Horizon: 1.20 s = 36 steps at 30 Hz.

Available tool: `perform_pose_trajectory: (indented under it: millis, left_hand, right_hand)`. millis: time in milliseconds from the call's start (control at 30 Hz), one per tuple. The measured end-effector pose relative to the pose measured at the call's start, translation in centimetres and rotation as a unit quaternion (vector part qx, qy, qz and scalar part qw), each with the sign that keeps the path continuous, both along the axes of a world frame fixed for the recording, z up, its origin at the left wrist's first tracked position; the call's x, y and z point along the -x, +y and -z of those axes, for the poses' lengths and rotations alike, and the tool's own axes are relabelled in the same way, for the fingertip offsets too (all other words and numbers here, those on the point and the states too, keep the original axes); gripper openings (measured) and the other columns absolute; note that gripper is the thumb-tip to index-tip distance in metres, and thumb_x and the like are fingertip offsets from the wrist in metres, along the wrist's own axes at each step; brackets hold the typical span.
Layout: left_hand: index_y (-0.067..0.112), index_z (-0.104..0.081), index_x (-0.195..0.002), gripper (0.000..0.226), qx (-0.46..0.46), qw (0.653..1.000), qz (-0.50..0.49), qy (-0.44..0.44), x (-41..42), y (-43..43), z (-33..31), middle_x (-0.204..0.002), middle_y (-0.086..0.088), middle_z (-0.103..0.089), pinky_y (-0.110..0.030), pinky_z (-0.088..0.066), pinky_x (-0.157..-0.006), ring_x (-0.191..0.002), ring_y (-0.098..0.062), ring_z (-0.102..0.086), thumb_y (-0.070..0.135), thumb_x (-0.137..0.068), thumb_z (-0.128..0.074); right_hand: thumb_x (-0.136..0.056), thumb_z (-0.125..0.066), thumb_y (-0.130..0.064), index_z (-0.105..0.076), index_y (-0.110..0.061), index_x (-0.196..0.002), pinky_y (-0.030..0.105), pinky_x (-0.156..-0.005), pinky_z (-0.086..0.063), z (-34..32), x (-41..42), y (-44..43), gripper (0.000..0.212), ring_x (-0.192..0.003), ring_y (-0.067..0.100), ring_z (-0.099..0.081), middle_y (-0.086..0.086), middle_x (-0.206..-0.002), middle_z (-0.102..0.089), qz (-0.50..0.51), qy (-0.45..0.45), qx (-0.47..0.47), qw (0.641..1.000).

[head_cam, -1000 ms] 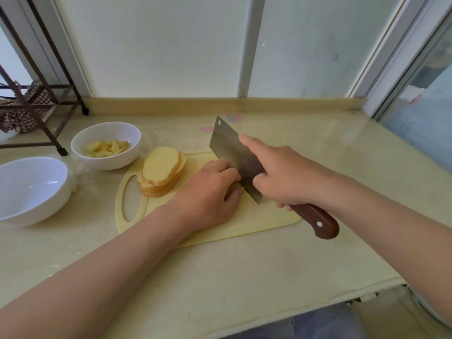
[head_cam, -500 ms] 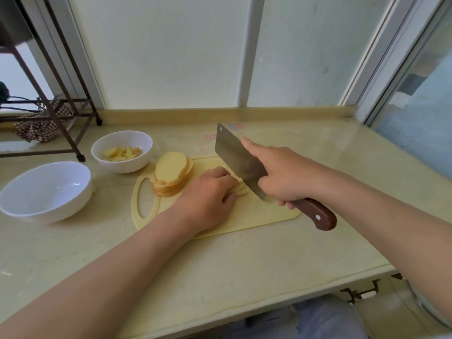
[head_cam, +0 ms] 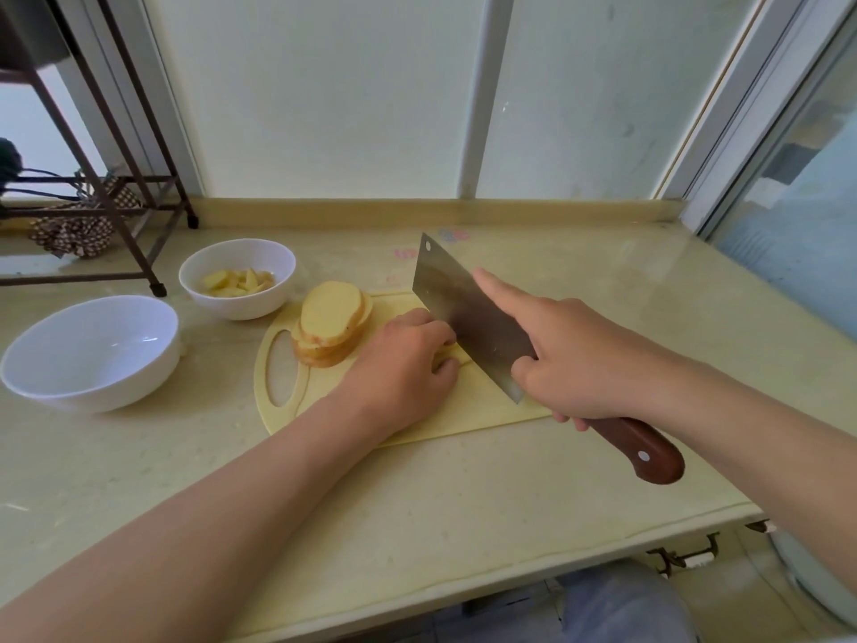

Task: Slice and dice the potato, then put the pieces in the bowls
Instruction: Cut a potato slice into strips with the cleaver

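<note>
The right hand (head_cam: 579, 359) grips the cleaver (head_cam: 463, 313) by its brown handle, forefinger laid straight along the blade's flat. The blade stands edge-down at mid-board (head_cam: 487, 410), right beside the left hand (head_cam: 399, 364); whether it touches the knuckles cannot be told. That hand is curled, clawed over a potato piece (head_cam: 450, 351), of which only pale cut ends show under the fingertips. A stack (head_cam: 331, 317) of uncut slices leans at the board's far left corner. Beyond that corner the small bowl (head_cam: 241, 306) holds cut pieces. The big bowl (head_cam: 116, 387), near the counter's (head_cam: 417, 503) left edge, shows nothing inside.

The likeliest mishap is a nicked finger, since the blade works so close to the left hand and the thumb tip lies near the edge. A wet piece could slip under the claw and cut unevenly. The board might skate on the smooth counter, and a backing left hand could topple the stack.
</note>
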<state>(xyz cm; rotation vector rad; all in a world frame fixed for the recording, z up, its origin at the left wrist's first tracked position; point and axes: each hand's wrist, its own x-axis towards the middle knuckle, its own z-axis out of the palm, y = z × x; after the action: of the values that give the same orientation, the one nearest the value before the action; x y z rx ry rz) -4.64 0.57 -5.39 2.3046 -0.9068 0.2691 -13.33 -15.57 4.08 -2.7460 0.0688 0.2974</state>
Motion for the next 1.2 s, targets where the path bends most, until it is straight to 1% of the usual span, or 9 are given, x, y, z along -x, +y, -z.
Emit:
perform_pose_trajectory:
  millis: [100, 267, 467, 600, 733, 800, 933, 1067, 1200]
  left_hand:
    - [0.012, -0.071, -0.111, 0.025, 0.005, 1.0, 0.001, -0.004, 0.0, 0.0, 0.1, -0.109, -0.003, -0.064, -0.038, -0.051, -0.084, -0.099, -0.021, -0.058, 0.021, -0.089, -0.065]
    - [0.011, -0.072, -0.108, 0.022, 0.013, 1.0, 0.002, -0.012, -0.1, 0.0, 0.3, -0.105, -0.003, -0.065, -0.039, -0.051, -0.082, -0.097, -0.022, -0.059, 0.02, -0.088, -0.065]
    - [0.009, -0.073, -0.104, 0.021, 0.021, 0.999, 0.007, -0.026, -0.2, -0.2, 0.4, -0.101, -0.007, -0.066, -0.041, -0.052, -0.077, -0.093, -0.025, -0.06, 0.016, -0.085, -0.067]
    - [0.01, -0.073, -0.1, 0.019, 0.016, 1.0, 0.004, -0.027, -0.2, -0.2, 0.7, -0.097, -0.005, -0.065, -0.034, -0.051, -0.071, -0.087, -0.025, -0.061, 0.015, -0.082, -0.069]
    - [0.011, -0.073, -0.105, 0.022, 0.014, 1.0, 0.003, -0.015, -0.2, 0.1, 0.4, -0.101, -0.002, -0.065, -0.022, -0.042, -0.072, -0.089, -0.021, -0.061, 0.017, -0.084, -0.072]
    - [0.014, -0.072, -0.109, 0.026, 0.019, 1.0, 0.006, -0.014, -0.2, 0.5, -0.1, -0.104, 0.001, -0.065, -0.018, -0.038, -0.073, -0.089, -0.015, -0.058, 0.021, -0.085, -0.074]
    - [0.012, -0.069, -0.107, 0.023, -0.019, 1.0, 0.001, -0.018, -0.2, 1.4, -0.6, -0.103, -0.001, -0.064, -0.031, -0.048, -0.078, -0.091, -0.018, -0.058, 0.023, -0.087, -0.07]
    - [0.011, -0.071, -0.103, 0.019, -0.014, 1.0, 0.008, -0.026, 0.0, 1.6, -0.4, -0.1, -0.003, -0.065, -0.038, -0.051, -0.077, -0.089, -0.022, -0.06, 0.02, -0.086, -0.07]
    - [0.01, -0.072, -0.098, 0.017, -0.002, 0.999, 0.007, -0.032, 0.0, 1.6, -0.2, -0.097, -0.004, -0.065, -0.041, -0.052, -0.073, -0.085, -0.023, -0.06, 0.02, -0.085, -0.07]
  right_hand:
    - [-0.093, -0.043, -0.01, 0.011, -0.071, -0.149, 0.046, -0.058, -0.064, -0.1, 0.7, -0.1, 0.098, -0.056, 0.029, -0.073, 0.01, -0.077, -0.067, -0.005, 0.013, 0.008, 1.0]
    - [-0.095, -0.041, -0.008, 0.017, -0.07, -0.148, 0.048, -0.054, -0.063, -0.4, 1.0, 0.4, 0.1, -0.057, 0.034, -0.072, 0.012, -0.081, -0.064, -0.015, 0.04, 0.021, 0.999]
    - [-0.094, -0.043, -0.004, 0.02, -0.061, -0.153, 0.038, -0.048, -0.062, -0.2, -1.7, 1.9, 0.103, -0.049, 0.025, -0.065, 0.01, -0.085, -0.06, -0.019, 0.075, 0.047, 0.996]
    - [-0.092, -0.042, 0.0, 0.019, -0.058, -0.155, 0.037, -0.045, -0.061, 0.2, -4.1, 2.7, 0.105, -0.062, 0.031, -0.072, 0.006, -0.098, -0.057, -0.019, 0.054, 0.029, 0.998]
    - [-0.092, -0.04, 0.001, 0.016, -0.06, -0.155, 0.032, -0.043, -0.057, 0.3, -4.4, 2.4, 0.104, -0.049, 0.024, -0.063, 0.005, -0.097, -0.057, -0.009, 0.051, 0.001, 0.999]
    - [-0.092, -0.04, -0.001, 0.015, -0.062, -0.155, 0.033, -0.045, -0.059, 0.4, -4.4, 2.1, 0.102, -0.052, 0.026, -0.066, 0.007, -0.102, -0.06, 0.003, 0.052, -0.008, 0.999]
    - [-0.091, -0.042, -0.001, 0.011, -0.061, -0.156, 0.031, -0.044, -0.056, 0.7, -4.3, 1.8, 0.103, -0.051, 0.026, -0.066, 0.013, -0.106, -0.064, 0.017, 0.043, -0.025, 0.999]
    - [-0.088, -0.042, 0.0, 0.001, -0.059, -0.158, 0.028, -0.043, -0.053, 0.8, -3.8, 1.3, 0.101, -0.045, 0.018, -0.065, 0.003, -0.116, -0.055, 0.029, 0.009, -0.057, 0.998]
    - [-0.091, -0.044, -0.001, -0.001, -0.061, -0.157, 0.034, -0.045, -0.058, 0.2, -3.1, 1.2, 0.1, -0.051, 0.022, -0.07, -0.004, -0.104, -0.054, 0.026, -0.019, -0.066, 0.997]
